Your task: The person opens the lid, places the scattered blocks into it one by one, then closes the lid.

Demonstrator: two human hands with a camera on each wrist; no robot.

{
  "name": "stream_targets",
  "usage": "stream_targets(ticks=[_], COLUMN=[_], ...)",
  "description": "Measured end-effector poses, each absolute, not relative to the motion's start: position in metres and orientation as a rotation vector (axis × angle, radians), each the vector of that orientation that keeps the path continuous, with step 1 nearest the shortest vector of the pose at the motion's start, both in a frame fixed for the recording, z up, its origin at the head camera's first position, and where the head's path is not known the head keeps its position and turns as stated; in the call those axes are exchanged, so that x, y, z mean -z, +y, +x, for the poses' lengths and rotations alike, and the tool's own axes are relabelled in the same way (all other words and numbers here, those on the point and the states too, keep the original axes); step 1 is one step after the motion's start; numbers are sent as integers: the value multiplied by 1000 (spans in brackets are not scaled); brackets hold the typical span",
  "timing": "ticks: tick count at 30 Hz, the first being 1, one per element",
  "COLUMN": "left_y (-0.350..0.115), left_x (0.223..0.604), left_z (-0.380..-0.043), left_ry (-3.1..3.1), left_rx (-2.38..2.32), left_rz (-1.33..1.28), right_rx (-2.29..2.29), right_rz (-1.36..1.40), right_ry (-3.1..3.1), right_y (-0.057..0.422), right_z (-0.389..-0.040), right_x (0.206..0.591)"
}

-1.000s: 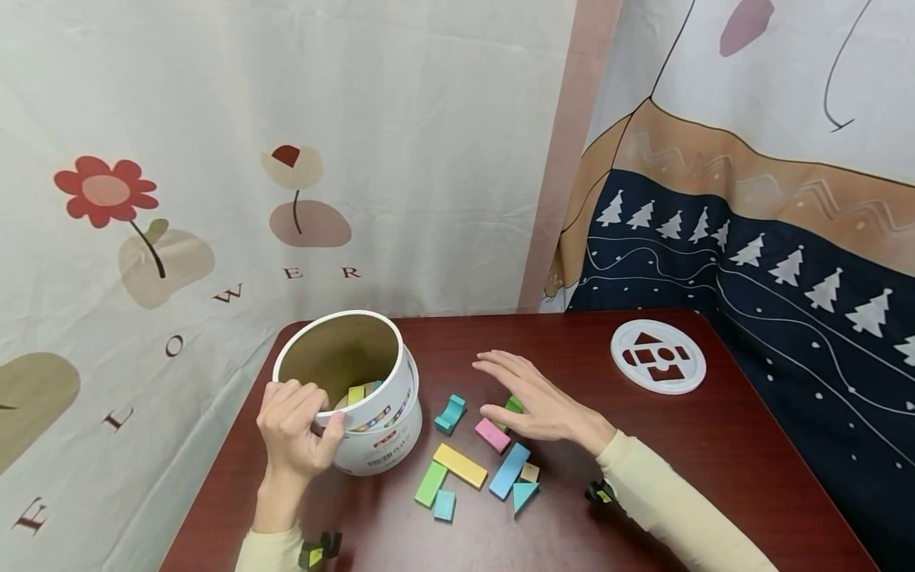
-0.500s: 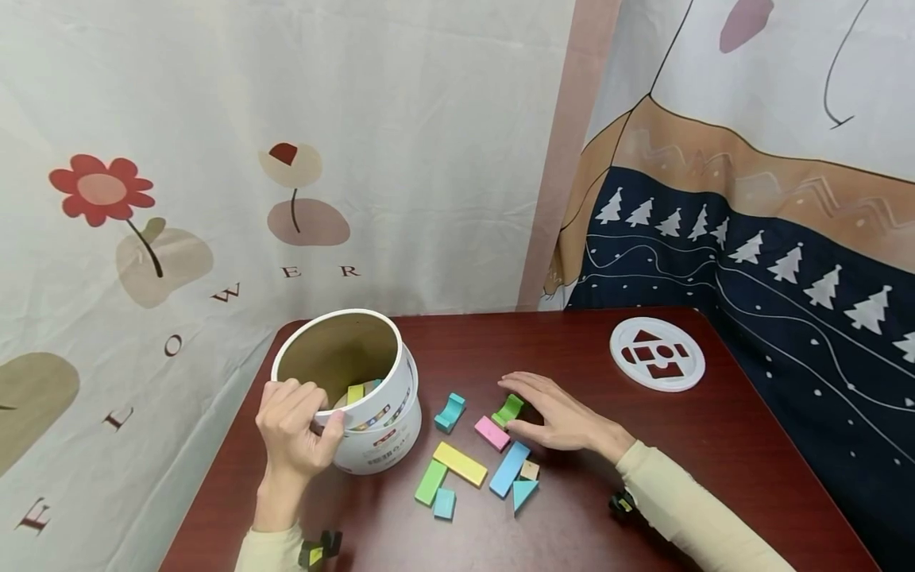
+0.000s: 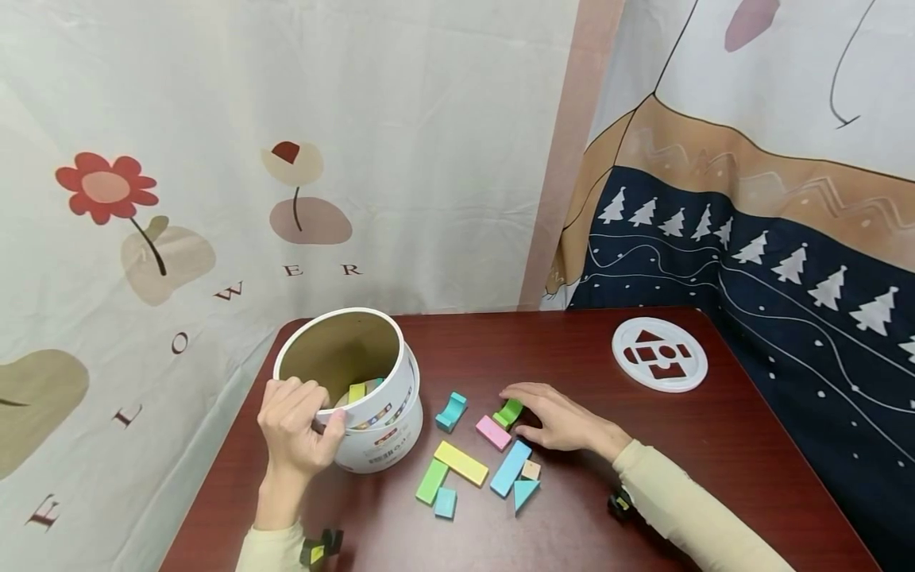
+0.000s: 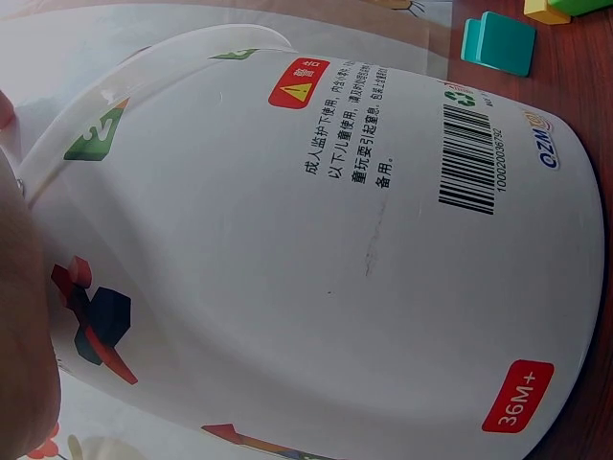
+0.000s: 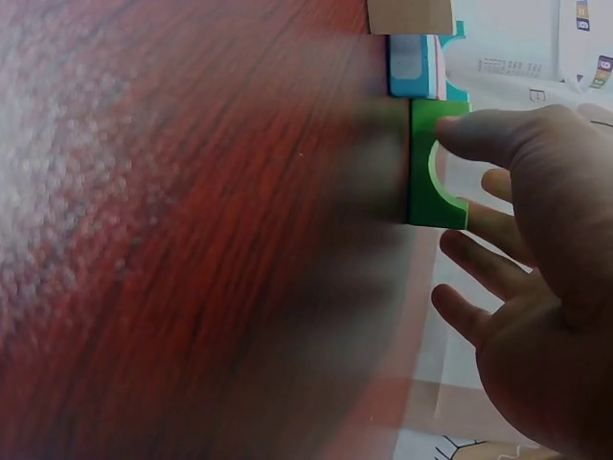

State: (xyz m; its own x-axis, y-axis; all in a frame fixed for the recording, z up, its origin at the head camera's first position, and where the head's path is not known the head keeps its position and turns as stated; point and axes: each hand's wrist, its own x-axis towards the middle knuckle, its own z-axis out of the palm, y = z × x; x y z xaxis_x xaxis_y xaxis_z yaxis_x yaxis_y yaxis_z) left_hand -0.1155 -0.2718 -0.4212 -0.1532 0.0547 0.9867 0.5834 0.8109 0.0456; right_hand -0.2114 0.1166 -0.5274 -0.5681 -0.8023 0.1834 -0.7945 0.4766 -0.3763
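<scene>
My left hand (image 3: 295, 421) grips the near left rim of a white bucket (image 3: 386, 445), fingers curled over the edge. Printed labels and a barcode cover the bucket (image 4: 287, 230) wall in the left wrist view; several blocks lie inside it. My right hand (image 3: 565, 417) is at a green arch-cut block (image 3: 508, 413) on the table. Its thumb is on the near side and its fingers reach past the far side, loosely spread. In the right wrist view the thumb tip overlaps the green block (image 5: 426, 182); firm contact cannot be made out. A pink block (image 3: 493, 433) lies beside it.
Between the hands lie a teal arch-cut block (image 3: 451, 411), a yellow block (image 3: 461, 464), a light green block (image 3: 432, 481), a blue block (image 3: 511, 469), a teal triangle (image 3: 525, 494) and other small blocks. A white lid with shaped holes (image 3: 624, 353) lies at the far right.
My right hand has drawn back to the right and nearer, and its fingers and thumb have come in around the green block. The left hand keeps its hold on the bucket.
</scene>
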Motion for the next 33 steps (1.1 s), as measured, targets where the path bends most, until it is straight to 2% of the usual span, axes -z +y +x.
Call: stream_targets(ticks=[8, 33], left_y=[-271, -272], left_x=[421, 422], left_z=[-116, -115], left_ry=[-1676, -1688], left_rx=[496, 496], left_rz=[-506, -510], right_rx=[591, 576], right_rz=[-1341, -1386], right_ry=[2694, 2744], right_y=[117, 118], right_z=[-213, -216], right_x=[529, 533])
